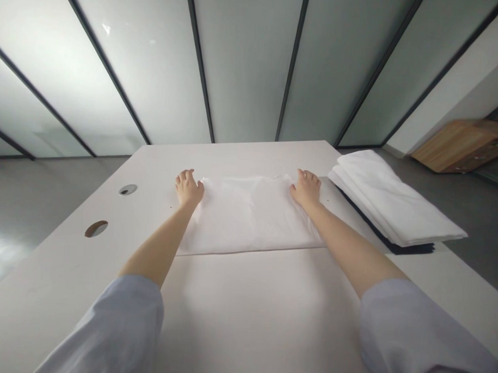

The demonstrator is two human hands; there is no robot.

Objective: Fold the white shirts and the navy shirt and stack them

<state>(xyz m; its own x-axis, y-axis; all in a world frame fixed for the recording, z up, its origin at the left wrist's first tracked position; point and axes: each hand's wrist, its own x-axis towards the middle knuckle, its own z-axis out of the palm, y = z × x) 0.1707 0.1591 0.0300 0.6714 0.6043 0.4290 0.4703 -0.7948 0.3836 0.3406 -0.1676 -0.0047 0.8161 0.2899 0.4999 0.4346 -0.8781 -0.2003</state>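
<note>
A flat, rectangular piece of thin white cloth [252,216] lies on the white table in front of me, with faint creases and a straight near edge. At its far left corner is my left hand [187,188], the fingers apart and slightly bent, the thumb against the cloth's edge. My right hand [308,188] rests at the far right corner, its thumb on the cloth and its fingers spread outward. Neither hand shows a clear grip on the fabric. The undersides of the fingers are hidden.
A stack of folded white cloth [387,197] lies on a dark flat piece [412,249] at the table's right edge. Two round holes [96,229] pierce the left side of the white table [244,317]. Frosted panels [245,66] stand behind; a wooden cabinet [450,142] is at the right.
</note>
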